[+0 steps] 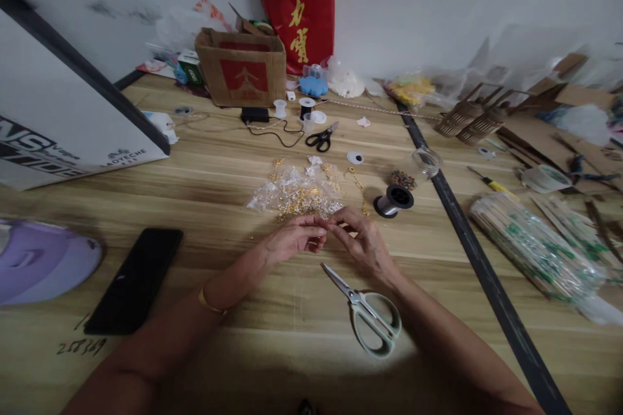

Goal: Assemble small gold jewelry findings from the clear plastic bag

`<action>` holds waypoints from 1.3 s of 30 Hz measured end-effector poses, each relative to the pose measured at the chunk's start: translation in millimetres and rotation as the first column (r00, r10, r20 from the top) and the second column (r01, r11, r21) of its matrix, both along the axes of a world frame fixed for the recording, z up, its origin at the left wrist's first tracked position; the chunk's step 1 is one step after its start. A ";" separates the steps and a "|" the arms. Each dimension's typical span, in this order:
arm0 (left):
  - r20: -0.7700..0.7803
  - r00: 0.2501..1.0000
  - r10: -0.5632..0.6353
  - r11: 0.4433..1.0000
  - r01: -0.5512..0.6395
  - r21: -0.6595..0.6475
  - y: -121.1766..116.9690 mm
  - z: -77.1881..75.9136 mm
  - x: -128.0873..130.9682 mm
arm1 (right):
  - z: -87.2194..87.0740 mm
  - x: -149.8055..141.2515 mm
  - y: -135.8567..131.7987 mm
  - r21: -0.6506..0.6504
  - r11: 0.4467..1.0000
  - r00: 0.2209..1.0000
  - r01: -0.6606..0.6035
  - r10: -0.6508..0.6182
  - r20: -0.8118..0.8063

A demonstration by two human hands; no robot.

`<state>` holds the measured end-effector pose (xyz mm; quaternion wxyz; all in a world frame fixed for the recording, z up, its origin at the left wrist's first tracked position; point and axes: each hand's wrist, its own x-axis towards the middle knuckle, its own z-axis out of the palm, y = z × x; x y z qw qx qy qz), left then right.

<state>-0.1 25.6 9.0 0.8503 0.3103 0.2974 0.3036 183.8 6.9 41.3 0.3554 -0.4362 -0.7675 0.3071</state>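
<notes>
My left hand (298, 238) and my right hand (359, 238) meet fingertip to fingertip over the wooden table. Both are pinched closed; whatever sits between the fingertips is too small to make out. Just beyond them lies a pile of gold and silver jewelry findings (306, 193) on and around clear plastic bags. A gold chain (361, 188) stretches out right of the pile. Beside it stands a black spool of fine wire (393, 200). Nearer to me, below the right hand, rest scissors with pale green handles (365, 314), blades slightly apart.
Black scissors (322, 137), a black adapter (256, 115) and a paper bag (241, 71) are farther back. A jar of beads (406, 176) lies at right, near bagged sticks (535, 249). At left are a phone (136, 279), a purple cap (46, 262) and a white box (73, 91).
</notes>
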 end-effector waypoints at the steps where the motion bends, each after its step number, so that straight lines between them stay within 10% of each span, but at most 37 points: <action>1: -0.009 1.000 -0.003 1.000 0.004 0.013 0.0 0.0 0.0 | 0.4 0.0 0.0 -0.015 1.000 1.000 0.006 -0.006 0.001; 17: -0.300 0.952 0.057 0.943 0.048 0.330 3.2 11.6 -3.8 | -5.8 3.2 7.6 -0.229 0.973 0.999 0.010 -0.020 -0.044; 39: -0.354 0.935 -0.020 0.904 0.168 0.393 7.1 20.8 -9.0 | 5.3 -1.2 4.8 -0.371 0.923 0.959 -0.103 -0.008 -0.285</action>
